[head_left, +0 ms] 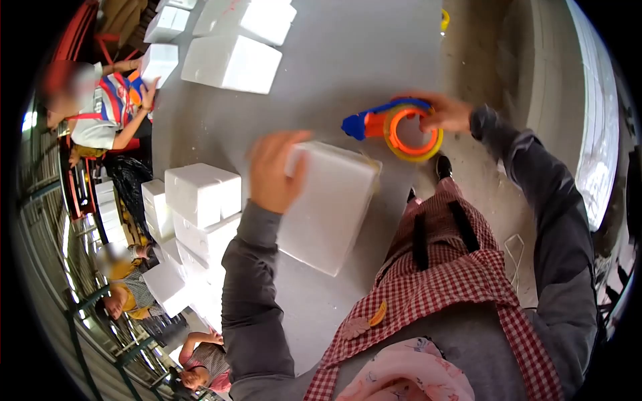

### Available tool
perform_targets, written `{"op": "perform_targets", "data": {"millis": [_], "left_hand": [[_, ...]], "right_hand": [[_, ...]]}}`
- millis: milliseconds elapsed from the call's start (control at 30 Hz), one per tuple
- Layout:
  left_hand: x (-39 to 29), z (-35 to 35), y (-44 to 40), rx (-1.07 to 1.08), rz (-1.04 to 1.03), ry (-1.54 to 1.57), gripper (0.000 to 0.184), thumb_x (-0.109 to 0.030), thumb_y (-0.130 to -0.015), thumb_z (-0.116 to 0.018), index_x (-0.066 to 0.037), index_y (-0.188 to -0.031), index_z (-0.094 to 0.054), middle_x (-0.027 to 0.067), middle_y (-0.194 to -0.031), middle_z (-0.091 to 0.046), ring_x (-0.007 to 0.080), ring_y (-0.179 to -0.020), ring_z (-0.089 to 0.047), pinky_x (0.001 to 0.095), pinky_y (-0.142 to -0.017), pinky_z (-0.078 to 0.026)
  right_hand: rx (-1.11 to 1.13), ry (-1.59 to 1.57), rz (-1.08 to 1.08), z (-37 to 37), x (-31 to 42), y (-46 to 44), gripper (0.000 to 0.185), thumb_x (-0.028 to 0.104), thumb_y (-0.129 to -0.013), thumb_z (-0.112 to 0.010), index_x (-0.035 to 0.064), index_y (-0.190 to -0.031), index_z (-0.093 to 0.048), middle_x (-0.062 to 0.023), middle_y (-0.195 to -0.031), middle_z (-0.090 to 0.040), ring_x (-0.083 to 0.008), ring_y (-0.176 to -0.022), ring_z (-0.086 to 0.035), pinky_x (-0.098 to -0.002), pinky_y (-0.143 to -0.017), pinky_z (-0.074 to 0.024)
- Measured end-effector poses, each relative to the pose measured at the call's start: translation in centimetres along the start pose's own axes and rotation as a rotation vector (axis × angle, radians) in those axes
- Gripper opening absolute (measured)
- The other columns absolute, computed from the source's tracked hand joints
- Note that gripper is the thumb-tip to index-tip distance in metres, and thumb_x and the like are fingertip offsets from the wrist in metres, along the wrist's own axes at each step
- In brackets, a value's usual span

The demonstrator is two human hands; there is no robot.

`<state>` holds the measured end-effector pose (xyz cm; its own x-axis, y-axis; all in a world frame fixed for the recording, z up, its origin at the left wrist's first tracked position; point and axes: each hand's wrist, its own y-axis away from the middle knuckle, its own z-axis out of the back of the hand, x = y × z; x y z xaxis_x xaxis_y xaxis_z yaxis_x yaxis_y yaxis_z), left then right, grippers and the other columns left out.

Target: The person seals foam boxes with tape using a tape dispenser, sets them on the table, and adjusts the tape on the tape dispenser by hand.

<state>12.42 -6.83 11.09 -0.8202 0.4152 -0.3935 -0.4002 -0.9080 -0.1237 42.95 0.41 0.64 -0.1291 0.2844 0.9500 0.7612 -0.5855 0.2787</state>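
Observation:
A white foam box (328, 207) sits on the grey table in front of me. My left hand (277, 170) is over the box's left upper corner, fingers spread and slightly blurred; whether it touches the box is unclear. My right hand (445, 112) grips an orange and blue tape dispenser (378, 125) that carries a roll of yellowish tape. The dispenser is raised just beyond the box's upper right corner, its blue end pointing left.
White boxes (231, 63) stand at the table's far side, and more stacked boxes (200, 194) are on the left. One person (107, 110) handles a box at upper left; two other people are at lower left. A yellow roll (445, 20) lies near the table's edge.

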Motion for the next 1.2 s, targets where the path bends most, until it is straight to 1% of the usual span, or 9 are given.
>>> {"op": "perform_targets", "data": {"millis": [33, 100, 233, 333, 433, 500, 667, 967, 1200], "left_hand": [[-2.1, -0.7, -0.7, 0.045, -0.315, 0.016, 0.028, -0.019, -0.077, -0.058, -0.009, -0.104, -0.059, 0.007, -0.093, -0.061, 0.0235, -0.09, -0.056, 0.0401, -0.083, -0.041], [-4.8, -2.5, -1.6, 0.246, -0.547, 0.095, 0.03, -0.027, -0.079, -0.059, -0.008, -0.101, -0.059, 0.0059, -0.089, -0.061, 0.0242, -0.087, -0.056, 0.0409, -0.083, -0.04], [-3.4, -4.8, -1.7, 0.355, -0.408, -0.129, 0.032, -0.032, -0.078, -0.059, -0.007, -0.098, -0.058, 0.0062, -0.085, -0.06, 0.0248, -0.086, -0.055, 0.0385, -0.082, -0.04], [-2.0, -4.8, -1.0, 0.424, -0.067, -0.241, 0.024, -0.028, -0.082, -0.055, -0.006, -0.093, -0.056, 0.0064, -0.083, -0.06, 0.0261, -0.083, -0.054, 0.0377, -0.078, -0.04], [0.6, -6.3, -0.5, 0.097, -0.149, -0.221, 0.016, -0.023, -0.084, -0.051, -0.007, -0.084, -0.052, 0.0067, -0.073, -0.056, 0.0255, -0.077, -0.054, 0.038, -0.072, -0.04], [1.7, -6.6, 0.2, -0.057, 0.053, -0.04, 0.008, -0.012, -0.083, -0.047, -0.006, -0.087, -0.05, 0.0078, -0.067, -0.055, 0.0272, -0.077, -0.054, 0.0387, -0.069, -0.04], [2.4, -6.2, 0.2, -0.03, -0.007, -0.22, 0.01, -0.005, -0.076, -0.051, -0.006, -0.085, -0.053, 0.0073, -0.084, -0.053, 0.0281, -0.076, -0.053, 0.0363, -0.07, -0.04], [5.3, -6.5, 1.0, -0.03, 0.035, -0.296, 0.004, -0.009, -0.073, -0.054, -0.01, -0.07, -0.053, 0.001, -0.071, -0.055, 0.0209, -0.072, -0.05, 0.0336, -0.07, -0.035], [2.5, -6.7, 1.7, -0.197, -0.039, -0.32, 0.009, -0.023, -0.08, -0.056, -0.015, -0.076, -0.06, -0.0031, -0.081, -0.061, 0.0179, -0.084, -0.053, 0.0395, -0.082, -0.03]], "right_hand": [[0.008, -0.011, -0.017, -0.2, 0.0, 0.2, 0.063, -0.003, -0.065, -0.049, 0.008, -0.127, -0.041, -0.0059, -0.118, -0.048, -0.0169, -0.11, -0.043, -0.0287, -0.097, -0.0323], [0.035, -0.052, -0.037, 0.1, 2.1, -1.1, 0.065, -0.006, -0.064, -0.051, 0.0081, -0.127, -0.041, -0.0048, -0.116, -0.048, -0.0147, -0.108, -0.042, -0.0266, -0.095, -0.0321], [0.044, -0.086, -0.037, 0.1, 1.9, -2.1, 0.062, -0.003, -0.068, -0.05, 0.0082, -0.128, -0.039, -0.0041, -0.114, -0.049, -0.0134, -0.106, -0.043, -0.0261, -0.095, -0.0323], [0.038, -0.131, -0.029, -1.2, 0.4, -2.7, 0.064, 0.001, -0.07, -0.053, 0.0077, -0.131, -0.035, -0.0067, -0.117, -0.047, -0.0154, -0.109, -0.043, -0.0284, -0.095, -0.0339], [0.027, -0.153, 0.027, -2.9, -1.7, -2.7, 0.064, 0.004, -0.073, -0.055, 0.007, -0.132, -0.031, -0.0088, -0.118, -0.048, -0.0168, -0.107, -0.045, -0.0299, -0.094, -0.0369], [-0.037, -0.06, 0.074, -5.3, -3.1, -2.0, 0.062, 0.004, -0.073, -0.055, 0.0074, -0.131, -0.031, -0.0083, -0.115, -0.05, -0.0167, -0.104, -0.047, -0.0298, -0.091, -0.0389], [-0.187, -0.131, 0.131, -9.4, -4.9, 3.6, 0.06, 0.005, -0.073, -0.056, 0.0079, -0.128, -0.033, -0.0072, -0.103, -0.051, -0.0144, -0.095, -0.048, -0.027, -0.084, -0.0408], [-0.267, -0.353, -0.065, -18.3, -4.9, 11.0, 0.065, 0.004, -0.074, -0.058, 0.0066, -0.13, -0.027, -0.0089, -0.103, -0.048, -0.0149, -0.093, -0.048, -0.0276, -0.081, -0.0414], [-0.217, 0.019, -0.088, -19.6, -2.5, 8.9, 0.062, 0.01, -0.07, -0.06, 0.0063, -0.125, -0.034, -0.0173, -0.09, -0.052, -0.0228, -0.076, -0.054, -0.0314, -0.071, -0.0447]]}}
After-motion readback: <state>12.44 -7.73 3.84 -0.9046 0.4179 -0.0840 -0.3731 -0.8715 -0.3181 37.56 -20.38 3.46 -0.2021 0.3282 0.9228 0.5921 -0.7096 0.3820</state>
